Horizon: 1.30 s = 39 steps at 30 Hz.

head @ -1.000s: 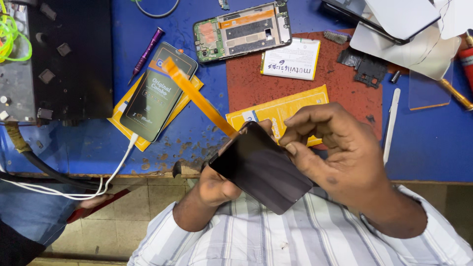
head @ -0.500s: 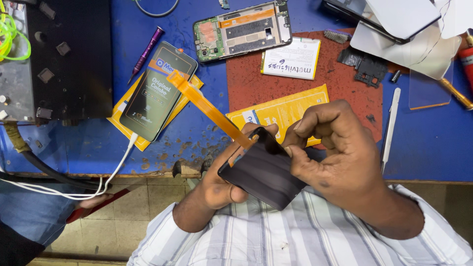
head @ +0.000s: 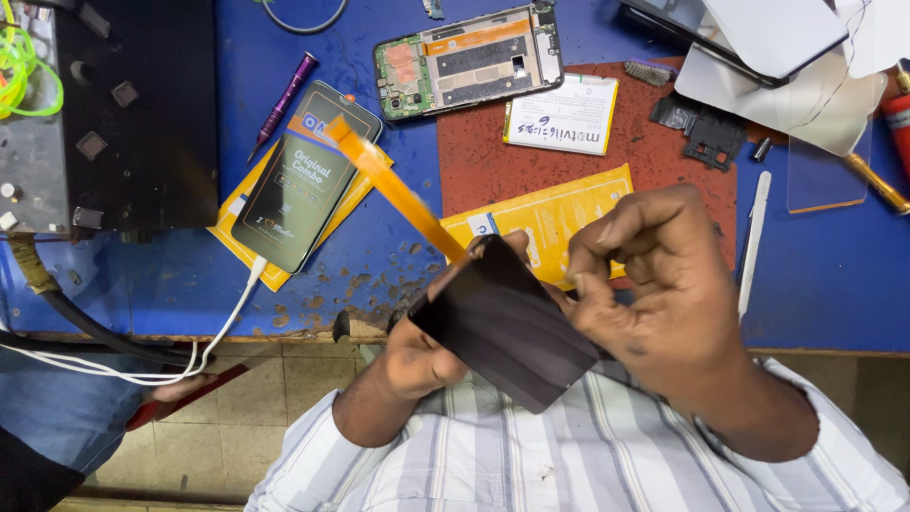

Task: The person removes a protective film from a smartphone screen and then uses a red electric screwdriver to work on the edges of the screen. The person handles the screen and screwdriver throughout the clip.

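The orange flex ribbon (head: pixel 393 185) now stretches farther from the dark phone panel (head: pixel 507 322), peeling free. The left hand (head: pixel 422 356) grips the panel over the person's lap; the right hand (head: pixel 654 275) pinches its upper edge.

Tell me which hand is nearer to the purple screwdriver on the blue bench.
Left. The left hand sits below and to the right of the purple screwdriver, under the dark panel; the right hand is farther right.
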Tool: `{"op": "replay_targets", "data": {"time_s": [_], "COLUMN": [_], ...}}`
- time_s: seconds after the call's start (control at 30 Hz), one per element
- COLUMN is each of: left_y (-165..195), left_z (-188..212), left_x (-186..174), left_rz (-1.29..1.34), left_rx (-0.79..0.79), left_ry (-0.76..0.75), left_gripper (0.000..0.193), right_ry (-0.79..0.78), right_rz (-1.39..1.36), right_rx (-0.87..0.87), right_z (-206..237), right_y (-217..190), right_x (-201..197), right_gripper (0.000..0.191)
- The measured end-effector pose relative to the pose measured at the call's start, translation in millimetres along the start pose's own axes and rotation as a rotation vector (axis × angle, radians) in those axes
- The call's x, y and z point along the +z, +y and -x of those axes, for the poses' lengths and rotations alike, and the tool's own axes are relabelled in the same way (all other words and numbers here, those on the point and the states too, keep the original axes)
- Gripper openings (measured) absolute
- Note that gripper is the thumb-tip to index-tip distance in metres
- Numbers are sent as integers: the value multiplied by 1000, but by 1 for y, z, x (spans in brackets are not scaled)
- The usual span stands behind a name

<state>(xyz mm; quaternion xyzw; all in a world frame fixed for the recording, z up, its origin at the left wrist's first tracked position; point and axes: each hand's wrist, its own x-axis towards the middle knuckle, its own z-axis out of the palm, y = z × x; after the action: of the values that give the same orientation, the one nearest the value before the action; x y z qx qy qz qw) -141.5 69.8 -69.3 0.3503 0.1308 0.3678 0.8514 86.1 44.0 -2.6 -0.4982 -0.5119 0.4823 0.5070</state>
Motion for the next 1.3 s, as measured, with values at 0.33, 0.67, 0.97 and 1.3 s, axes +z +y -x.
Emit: {"op": "replay_targets", "data": {"time_s": [0.33, 0.67, 0.97, 1.3], "left_y": [16, 13, 2, 10], "left_z": [-12, -10, -24, -24], "left_x": [12, 6, 15, 16], "left_rz": [349, 565, 627, 689], "left_rx": [15, -51, -46, -45], "left_ry": [-39, -24, 27, 39], "left_gripper": [104, 81, 78, 76], "right_ry": [296, 488, 485, 518], "right_rz": [-108, 168, 224, 313], "right_rx": [-179, -81, -64, -68], "right_z": [7, 22, 29, 35], "right_y": [17, 27, 31, 27], "right_x": [-56, -115, -134, -146], "right_gripper": [23, 29, 35, 42]}}
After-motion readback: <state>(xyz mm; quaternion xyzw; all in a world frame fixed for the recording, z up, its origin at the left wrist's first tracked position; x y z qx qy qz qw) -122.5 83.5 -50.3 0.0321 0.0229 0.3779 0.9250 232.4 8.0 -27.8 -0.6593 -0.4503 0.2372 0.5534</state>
